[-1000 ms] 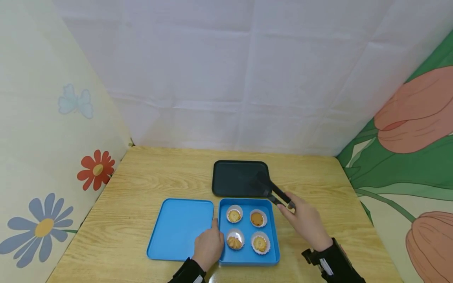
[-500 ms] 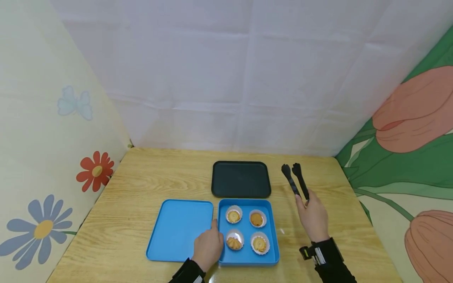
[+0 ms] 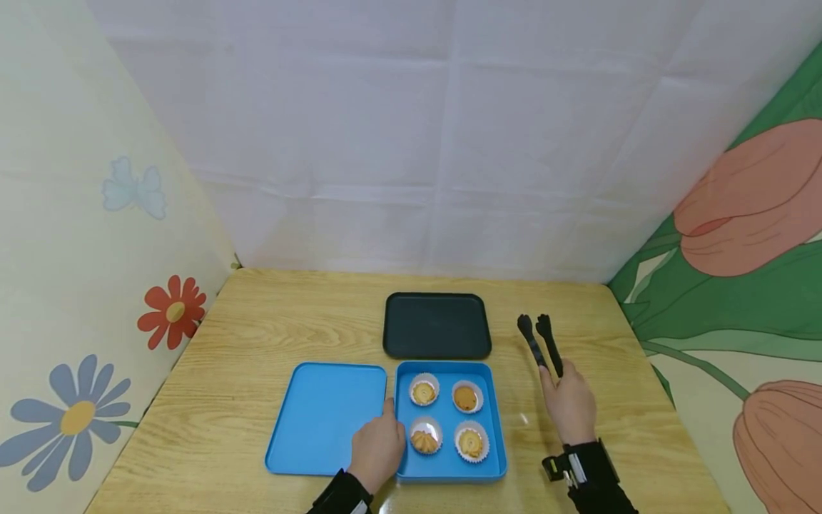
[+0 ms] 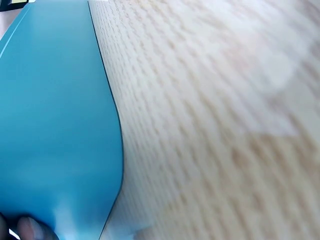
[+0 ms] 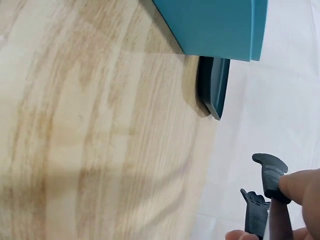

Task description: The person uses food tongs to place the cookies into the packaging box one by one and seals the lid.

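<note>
A blue box (image 3: 449, 472) holds several small baked treats, such as a cookie (image 3: 471, 443), in white paper cups. My left hand (image 3: 379, 446) rests against its left wall, index finger stretched along that side; in the left wrist view, fingertips (image 4: 31, 229) show at the blue side. My right hand (image 3: 570, 403) grips black tongs (image 3: 552, 348) over the table right of the box. Their hand-shaped tips (image 5: 270, 162) stand apart with nothing between them.
Left of the box lies a flat blue lid (image 3: 327, 414). A black tray (image 3: 437, 325), bare inside, sits behind the box on the wooden table (image 3: 295, 307). A white cloth (image 3: 385, 143) hangs at the table's back, with printed panels on both sides.
My right hand has swung the tongs from over the black tray's right end to the right, then drawn them slightly nearer. The left hand and the box have stayed put.
</note>
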Demonstrator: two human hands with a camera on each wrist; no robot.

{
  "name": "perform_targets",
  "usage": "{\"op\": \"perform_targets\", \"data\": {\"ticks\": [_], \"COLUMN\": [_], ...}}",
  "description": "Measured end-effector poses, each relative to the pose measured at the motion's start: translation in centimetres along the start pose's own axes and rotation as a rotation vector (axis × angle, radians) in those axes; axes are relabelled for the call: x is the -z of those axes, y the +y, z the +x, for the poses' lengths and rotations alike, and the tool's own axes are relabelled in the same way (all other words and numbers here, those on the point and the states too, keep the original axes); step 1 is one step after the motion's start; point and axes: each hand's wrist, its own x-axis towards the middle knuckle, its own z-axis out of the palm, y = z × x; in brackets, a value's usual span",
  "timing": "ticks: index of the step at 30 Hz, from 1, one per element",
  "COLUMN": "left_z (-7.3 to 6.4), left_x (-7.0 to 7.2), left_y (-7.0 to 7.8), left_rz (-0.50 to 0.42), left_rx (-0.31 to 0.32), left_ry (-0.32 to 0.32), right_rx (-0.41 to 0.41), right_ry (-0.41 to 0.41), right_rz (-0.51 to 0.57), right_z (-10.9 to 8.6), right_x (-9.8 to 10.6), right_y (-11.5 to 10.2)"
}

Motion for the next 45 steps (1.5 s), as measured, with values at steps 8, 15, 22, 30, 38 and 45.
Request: {"op": "perform_targets", "data": {"ticks": [8,15,22,30,38,45], "left_z": [0.1,0.1,0.0,-0.2,-0.1,-0.1], "left_x": [0.1,0.1,0.2,0.3,0.1,0.0], "left_y": [0.0,0.0,0.1,0.1,0.1,0.1], "left_rz": [-0.014,-0.015,-0.026,-0.034,-0.035,-0.030], "left_rx": [0.012,0.014,0.026,0.025,0.024,0.013], "left_ry": [-0.027,-0.024,-0.041,-0.034,-0.040,-0.023], "right_rx": [-0.056,-0.097,-0.114,-0.137,-0.149,-0.137], "right_ry": [-0.075,-0.173,-0.211,-0.242,-0.261,-0.256], "right_rz": [-0.007,-0.040,-0.080,-0.085,-0.094,-0.118], "right_z": [-0.5,-0.7,-1.1,-1.1,-1.1,-1.2], "right_x": [-0.3,-0.5,-1.1,-1.3,-1.4,-1.7], "right_y": [0.5,0.9,1.4,1.5,1.6,1.8]}}
